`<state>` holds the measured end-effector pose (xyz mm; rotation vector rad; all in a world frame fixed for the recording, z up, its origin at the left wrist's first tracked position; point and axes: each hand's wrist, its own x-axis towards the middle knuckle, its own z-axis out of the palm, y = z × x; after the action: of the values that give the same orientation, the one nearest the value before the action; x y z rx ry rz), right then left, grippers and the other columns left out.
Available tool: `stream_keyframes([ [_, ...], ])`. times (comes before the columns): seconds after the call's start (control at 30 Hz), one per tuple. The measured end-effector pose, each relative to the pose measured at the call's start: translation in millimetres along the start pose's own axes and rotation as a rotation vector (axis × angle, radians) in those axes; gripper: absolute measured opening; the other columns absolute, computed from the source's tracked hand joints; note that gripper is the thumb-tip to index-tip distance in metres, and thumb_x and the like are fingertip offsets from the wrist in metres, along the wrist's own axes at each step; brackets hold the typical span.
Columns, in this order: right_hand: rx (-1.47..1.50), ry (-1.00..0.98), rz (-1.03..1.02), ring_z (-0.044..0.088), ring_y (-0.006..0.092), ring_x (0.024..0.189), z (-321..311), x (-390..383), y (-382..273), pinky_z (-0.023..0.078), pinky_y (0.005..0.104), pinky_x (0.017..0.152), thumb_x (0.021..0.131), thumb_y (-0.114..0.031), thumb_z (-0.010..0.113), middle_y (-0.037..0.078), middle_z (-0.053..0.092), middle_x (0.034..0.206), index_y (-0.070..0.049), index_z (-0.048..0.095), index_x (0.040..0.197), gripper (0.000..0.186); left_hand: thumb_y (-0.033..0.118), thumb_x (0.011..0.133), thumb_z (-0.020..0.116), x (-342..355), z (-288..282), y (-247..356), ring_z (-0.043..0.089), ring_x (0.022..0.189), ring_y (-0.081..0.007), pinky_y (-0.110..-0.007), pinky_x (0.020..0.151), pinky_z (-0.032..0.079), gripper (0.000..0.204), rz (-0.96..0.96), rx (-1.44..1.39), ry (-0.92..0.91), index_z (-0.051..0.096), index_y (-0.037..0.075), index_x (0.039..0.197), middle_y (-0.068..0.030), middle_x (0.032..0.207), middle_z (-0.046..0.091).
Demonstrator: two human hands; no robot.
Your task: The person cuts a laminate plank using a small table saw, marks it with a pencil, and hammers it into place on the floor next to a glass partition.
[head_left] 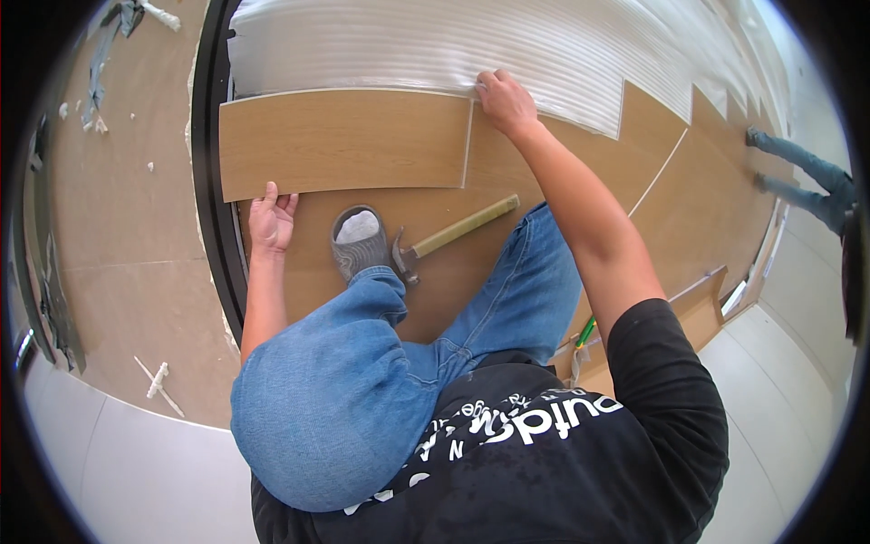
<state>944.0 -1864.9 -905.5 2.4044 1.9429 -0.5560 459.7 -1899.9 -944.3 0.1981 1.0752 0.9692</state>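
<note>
A light-brown wood-look floor plank lies across in front of me, its left end by a dark frame. A pale line shows along its right end, beside the laid planks. My left hand is at its near edge near the left corner, fingers closed on that edge. My right hand is beyond its right end, by the far edge of the laid row. Those fingers are curled together; what is in them is hidden. A claw hammer with a yellowish handle lies on the laid planks near my slippered foot.
Silvery ribbed underlay covers the floor beyond the planks. A dark track runs along the left, with a dusty brown floor and scraps past it. Another person's legs show at far right. A green-handled tool lies by my right side.
</note>
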Motion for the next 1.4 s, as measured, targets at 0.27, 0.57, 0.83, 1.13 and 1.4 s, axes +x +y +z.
stream_keyframes([
  [0.27, 0.165, -0.117, -0.187, 0.062, 0.0334, 0.109, -5.6, 5.5, 25.2, 0.052, 0.0429, 0.091, 0.095, -0.027, 0.064, 0.011, 0.062, 0.114, -0.017, 0.064, 0.117, 0.024, 0.018, 0.102, 0.058, -2.4, 2.5, 2.2, 0.068, 0.104, -0.0171, -0.032, 0.088, 0.058, 0.023, -0.019, -0.018, -0.014, 0.058, 0.014, 0.125, -0.0014, 0.118, 0.068],
  [0.57, 0.325, -0.18, -0.115, 0.064, 0.0288, 0.098, -0.4, 20.5, 22.0, 0.052, 0.0386, 0.088, 0.092, -0.022, 0.067, 0.01, 0.062, 0.105, -0.012, 0.071, 0.101, 0.014, 0.018, 0.103, 0.056, 0.5, 3.1, -1.9, 0.068, 0.105, -0.0179, -0.032, 0.089, 0.059, 0.022, -0.03, -0.004, -0.022, 0.058, 0.011, 0.124, -0.0035, 0.118, 0.068],
  [0.83, 0.347, -0.049, -0.039, 0.065, 0.0298, 0.098, 10.6, 41.7, 23.6, 0.052, 0.0384, 0.088, 0.088, -0.024, 0.07, 0.013, 0.066, 0.104, -0.01, 0.073, 0.101, 0.019, 0.018, 0.103, 0.057, 2.1, 1.8, -1.3, 0.068, 0.104, -0.0174, -0.032, 0.09, 0.058, 0.021, -0.028, 0.003, -0.042, 0.06, 0.009, 0.121, -0.0038, 0.115, 0.069],
  [1.13, 0.359, 0.037, 0.065, 0.067, 0.0332, 0.095, 11.3, 43.6, 11.4, 0.053, 0.0411, 0.086, 0.088, -0.026, 0.066, 0.016, 0.072, 0.097, -0.009, 0.075, 0.098, 0.022, 0.021, 0.101, 0.061, 0.4, 6.9, 0.2, 0.067, 0.1, -0.0161, -0.032, 0.089, 0.057, 0.021, -0.032, 0.143, -0.01, 0.061, 0.008, 0.117, -0.0033, 0.113, 0.068],
  [1.4, 0.333, 0.132, -0.193, 0.058, 0.0362, 0.113, 28.0, 0.7, -72.1, 0.048, 0.0436, 0.095, 0.094, -0.021, 0.061, 0.016, 0.064, 0.118, -0.007, 0.067, 0.114, 0.026, 0.024, 0.097, 0.068, -2.2, 0.9, -1.3, 0.067, 0.098, -0.0198, -0.039, 0.088, 0.058, 0.029, -0.03, 0.149, 0.065, 0.057, 0.006, 0.116, -0.0068, 0.11, 0.068],
])
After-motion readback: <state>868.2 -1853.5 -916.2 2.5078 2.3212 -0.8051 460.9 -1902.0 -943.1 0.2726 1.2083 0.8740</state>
